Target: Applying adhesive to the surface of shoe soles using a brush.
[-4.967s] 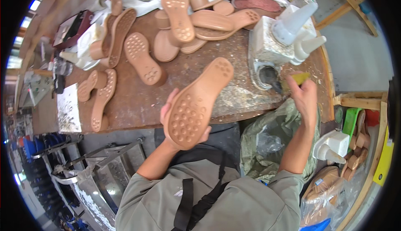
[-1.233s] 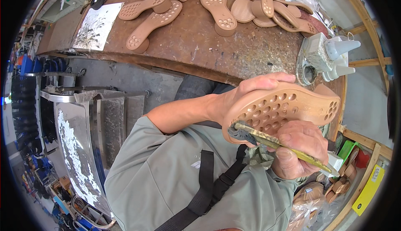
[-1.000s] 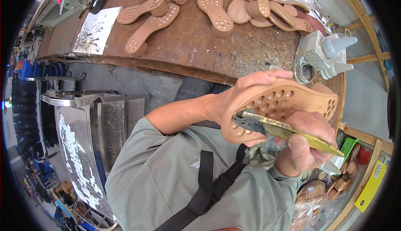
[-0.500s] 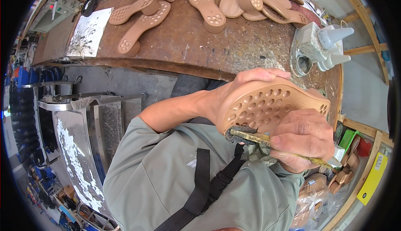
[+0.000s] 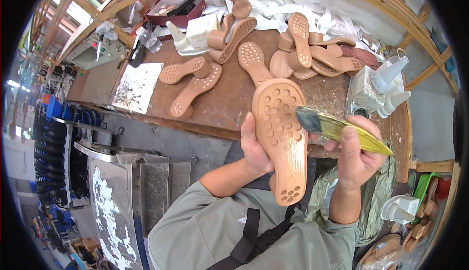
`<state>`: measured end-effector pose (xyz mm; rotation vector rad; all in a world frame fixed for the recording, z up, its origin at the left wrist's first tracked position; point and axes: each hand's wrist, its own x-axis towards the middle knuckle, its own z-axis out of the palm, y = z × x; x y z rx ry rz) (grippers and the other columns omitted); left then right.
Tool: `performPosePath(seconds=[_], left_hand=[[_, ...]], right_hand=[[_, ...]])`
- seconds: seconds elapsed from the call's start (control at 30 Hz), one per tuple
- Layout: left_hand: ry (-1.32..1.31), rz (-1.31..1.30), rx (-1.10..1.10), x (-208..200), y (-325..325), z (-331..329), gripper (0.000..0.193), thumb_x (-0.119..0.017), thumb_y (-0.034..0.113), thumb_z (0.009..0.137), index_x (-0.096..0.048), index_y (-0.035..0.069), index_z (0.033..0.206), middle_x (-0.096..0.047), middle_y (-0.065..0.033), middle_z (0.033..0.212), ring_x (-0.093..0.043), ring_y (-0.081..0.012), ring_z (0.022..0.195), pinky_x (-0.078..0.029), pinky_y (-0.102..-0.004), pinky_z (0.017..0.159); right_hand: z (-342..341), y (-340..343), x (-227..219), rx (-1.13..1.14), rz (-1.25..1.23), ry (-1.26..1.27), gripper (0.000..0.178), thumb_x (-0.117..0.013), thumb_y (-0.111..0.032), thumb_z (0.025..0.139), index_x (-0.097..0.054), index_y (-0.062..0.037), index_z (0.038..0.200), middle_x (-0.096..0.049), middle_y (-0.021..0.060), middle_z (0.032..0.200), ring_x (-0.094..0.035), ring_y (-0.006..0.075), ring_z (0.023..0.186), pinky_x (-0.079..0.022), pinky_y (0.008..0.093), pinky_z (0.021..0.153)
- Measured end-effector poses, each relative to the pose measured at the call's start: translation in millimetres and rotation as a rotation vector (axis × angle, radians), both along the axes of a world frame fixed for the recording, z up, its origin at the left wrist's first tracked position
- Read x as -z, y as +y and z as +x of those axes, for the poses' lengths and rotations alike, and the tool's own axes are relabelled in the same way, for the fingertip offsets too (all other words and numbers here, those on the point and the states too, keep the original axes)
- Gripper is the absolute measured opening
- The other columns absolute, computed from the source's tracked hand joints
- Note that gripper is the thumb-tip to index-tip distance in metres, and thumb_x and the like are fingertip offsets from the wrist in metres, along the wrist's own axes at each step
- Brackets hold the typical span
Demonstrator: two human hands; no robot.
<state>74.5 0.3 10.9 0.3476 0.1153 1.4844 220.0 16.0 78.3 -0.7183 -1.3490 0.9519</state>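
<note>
A maroon box (image 5: 189, 19) at the back of the bench (image 5: 224, 96) holds a black object and pale pieces; the contents of the white nozzled container (image 5: 365, 90) at right are hidden. A clear bag (image 5: 388, 255) at lower right covers tan soles. The hands are apart: the left hand (image 5: 257, 149), forearm angled up, clasps the dimpled sole (image 5: 282, 130) before the bench's near edge, its broad end uppermost; the right hand (image 5: 359, 156), wrist raised, pinches a yellow-handled brush (image 5: 364, 137), dark tip beside the sole, contact unclear.
</note>
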Motion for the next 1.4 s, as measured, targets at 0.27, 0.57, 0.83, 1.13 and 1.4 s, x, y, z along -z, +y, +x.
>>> performPosePath(seconds=[0.27,0.57,0.83,1.13,1.4], left_hand=[[-0.209,0.163,0.082,-3.1,-5.2,6.9,0.083,-0.031,0.069,0.084,-0.031,0.006,0.138,-0.046,-0.0157,0.129,-0.051,-0.0286,0.112,-0.042,-0.0431,0.095],[-0.009,0.088,0.148,-7.6,-5.2,0.6,0.084,-0.025,0.069,0.086,-0.023,0.006,0.141,-0.041,-0.0179,0.135,-0.047,-0.0285,0.119,-0.041,-0.0421,0.097],[-0.039,0.111,0.254,-6.8,-2.4,-1.7,0.1,-0.031,0.08,0.076,-0.016,0.007,0.143,-0.029,-0.0222,0.14,-0.045,-0.0331,0.118,-0.041,-0.0453,0.098],[0.111,0.048,0.206,0.9,7.3,3.5,0.097,-0.034,0.076,0.078,-0.021,0.004,0.141,-0.035,-0.0237,0.136,-0.05,-0.0324,0.114,-0.043,-0.0443,0.096],[0.094,-0.146,0.245,79.7,4.6,8.7,0.084,-0.03,0.068,0.085,-0.027,0.004,0.14,-0.044,-0.0244,0.13,-0.056,-0.0353,0.104,-0.045,-0.0436,0.09]], right_hand=[[-19.3,16.2,3.0,-0.021,0.082,-0.099,0.017,-0.064,0.002,0.081,-0.061,0.0058,0.098,-0.064,0.0107,0.075,-0.06,0.0122,0.057,-0.047,0.0226,0.055],[-10.9,3.5,1.0,-0.082,0.326,-0.46,0.021,-0.072,0.0,0.07,-0.064,0.0025,0.09,-0.065,0.0111,0.074,-0.064,0.0233,0.059,-0.05,0.0294,0.053],[-5.0,-8.2,5.6,-0.114,0.325,-0.405,0.023,-0.07,0.003,0.067,-0.061,0.0056,0.088,-0.063,0.0136,0.067,-0.062,0.0237,0.053,-0.049,0.0288,0.048],[20.7,-5.9,8.5,-0.204,0.238,-0.473,0.02,-0.068,0.003,0.071,-0.061,0.0073,0.089,-0.064,0.0131,0.07,-0.061,0.0207,0.051,-0.048,0.0268,0.046],[126.0,60.1,63.6,0.336,-0.32,-0.154,0.018,-0.064,-0.01,0.084,-0.062,0.0035,0.097,-0.059,0.0029,0.069,-0.052,0.008,0.053,-0.04,0.0206,0.048]])
